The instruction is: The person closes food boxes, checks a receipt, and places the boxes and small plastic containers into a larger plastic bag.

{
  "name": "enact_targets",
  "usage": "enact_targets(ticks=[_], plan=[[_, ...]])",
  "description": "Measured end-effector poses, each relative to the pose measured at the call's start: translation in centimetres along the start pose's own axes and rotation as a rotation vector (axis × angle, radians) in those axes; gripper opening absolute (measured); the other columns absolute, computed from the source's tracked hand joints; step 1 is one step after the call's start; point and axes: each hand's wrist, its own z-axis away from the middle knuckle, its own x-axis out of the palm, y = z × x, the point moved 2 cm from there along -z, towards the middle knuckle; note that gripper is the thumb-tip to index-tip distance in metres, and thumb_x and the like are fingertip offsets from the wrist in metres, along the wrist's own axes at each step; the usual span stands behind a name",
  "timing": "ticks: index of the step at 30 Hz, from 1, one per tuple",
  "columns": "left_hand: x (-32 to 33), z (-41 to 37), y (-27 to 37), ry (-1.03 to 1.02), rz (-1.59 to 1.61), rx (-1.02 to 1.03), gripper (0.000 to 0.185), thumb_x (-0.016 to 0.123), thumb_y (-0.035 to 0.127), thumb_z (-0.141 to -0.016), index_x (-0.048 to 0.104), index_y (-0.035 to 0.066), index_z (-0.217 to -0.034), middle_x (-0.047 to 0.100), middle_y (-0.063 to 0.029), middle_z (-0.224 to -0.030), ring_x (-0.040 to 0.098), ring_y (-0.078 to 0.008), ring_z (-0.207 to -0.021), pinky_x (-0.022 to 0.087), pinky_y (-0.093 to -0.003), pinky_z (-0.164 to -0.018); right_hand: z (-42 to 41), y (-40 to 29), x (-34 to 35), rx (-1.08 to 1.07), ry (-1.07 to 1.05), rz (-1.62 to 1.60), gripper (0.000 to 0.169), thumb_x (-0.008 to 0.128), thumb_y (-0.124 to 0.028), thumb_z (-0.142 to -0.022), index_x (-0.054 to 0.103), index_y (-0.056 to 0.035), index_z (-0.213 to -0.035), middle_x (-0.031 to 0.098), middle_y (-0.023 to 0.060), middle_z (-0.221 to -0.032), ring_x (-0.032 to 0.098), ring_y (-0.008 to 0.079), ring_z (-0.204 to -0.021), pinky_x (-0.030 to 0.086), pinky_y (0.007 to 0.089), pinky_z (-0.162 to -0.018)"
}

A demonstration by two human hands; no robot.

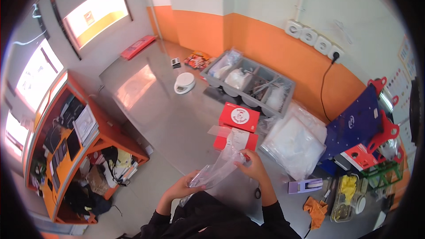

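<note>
Both of my hands hold a clear plastic bag [217, 169] above the near edge of the steel table. My left hand [182, 184] grips its lower left end, close to my body. At the upper right end, the fingers of my right hand [252, 164] pinch the plastic. Just beyond the bag lie two red boxes: the nearer box [252, 141] has a printed paper slip [239, 137] on it and is partly covered by the bag, while the farther box [239, 117] shows a round white emblem. A stack of clear plastic bags [294, 142] lies to the right.
A grey divided tray [254, 86] with cutlery and bags stands by the wall, near a white kitchen scale [184, 83]. At right are a purple tape dispenser [304, 186], an orange cloth [314, 212], a clear container [345, 202] and a blue panel [353, 122]. An orange shelf [109, 126] stands left.
</note>
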Motion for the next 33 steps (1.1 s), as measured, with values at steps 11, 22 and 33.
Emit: enact_targets(ticks=[11,22,33], plan=[[-9.0,7.9,-1.4,0.146,0.03,-0.081,0.05,0.069,0.01,-0.076,0.05,0.009,-0.122,0.051,0.0057,-0.085,0.047,-0.0042,-0.078,0.038,-0.0197,-0.074,-1.3,-6.5,7.0,-0.328,0.041,0.12,0.011,0.057,-0.006,-0.081,0.06,-0.0045,-0.091,0.062,0.0092,-0.082,0.061,0.0216,-0.068,0.048,0.0294,-0.057],[-20.8,8.1,-8.1,0.702,-0.451,0.144,0.071,0.071,0.012,-0.073,0.033,0.002,-0.132,0.046,-0.015,-0.12,0.05,-0.0193,-0.103,0.04,-0.032,-0.086,-1.5,-6.1,17.0,0.15,0.038,-0.484,0.011,0.062,-0.011,-0.083,0.064,-0.0002,-0.08,0.065,0.0052,-0.074,0.059,0.0076,-0.067,0.047,0.024,-0.062],[-17.1,3.7,-7.4,0.184,0.421,-0.069,0.023,0.066,0.009,-0.079,0.06,-0.001,-0.099,0.062,-0.0073,-0.094,0.058,-0.0127,-0.084,0.046,-0.0253,-0.077,-3.9,-10.0,26.6,0.027,-0.106,-0.824,0.017,0.066,-0.012,-0.081,0.053,-0.0049,-0.073,0.055,-0.0009,-0.075,0.055,0.0057,-0.077,0.044,0.022,-0.07]])
